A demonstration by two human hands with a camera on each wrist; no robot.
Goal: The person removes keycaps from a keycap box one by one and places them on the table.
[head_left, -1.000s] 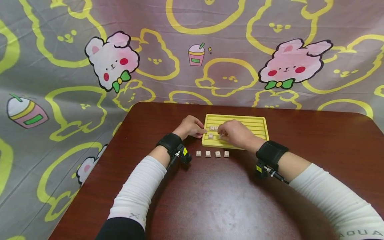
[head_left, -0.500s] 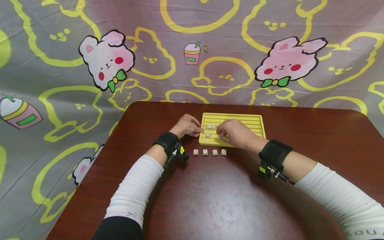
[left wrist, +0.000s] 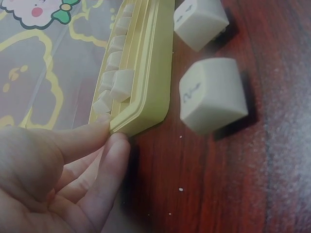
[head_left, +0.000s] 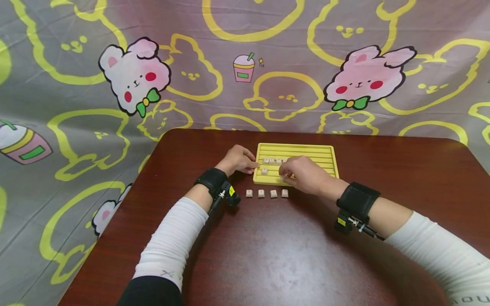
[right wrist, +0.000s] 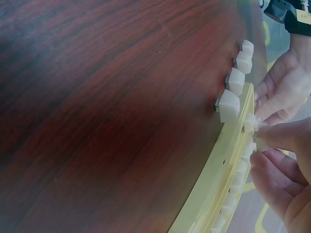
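My left hand (head_left: 239,160) pinches the near left corner of a yellow ridged tray (left wrist: 154,97) between thumb and finger. Over the tray's front part, my right hand (head_left: 304,173) holds a small white keycap (right wrist: 261,143) between thumb and fingertip. Several pale keycaps (head_left: 272,161) sit side by side in one row of the tray, partly hidden behind the right hand. A single keycap (head_left: 264,171) rests in a nearer row, at the left. On the table in front of the tray, several more keycaps (left wrist: 214,94) stand in a spaced line, some showing dark printed marks.
The dark red-brown wooden table (head_left: 268,255) carries everything. Behind it and on the left hangs a grey cloth (head_left: 191,55) printed with yellow outlines and rabbits. Each wrist wears a black strap (head_left: 357,199) with a small camera.
My right hand has shifted slightly right and nearer, uncovering more of the keycap row in the tray. The left hand stays on the tray's edge. The head view has turned slightly.
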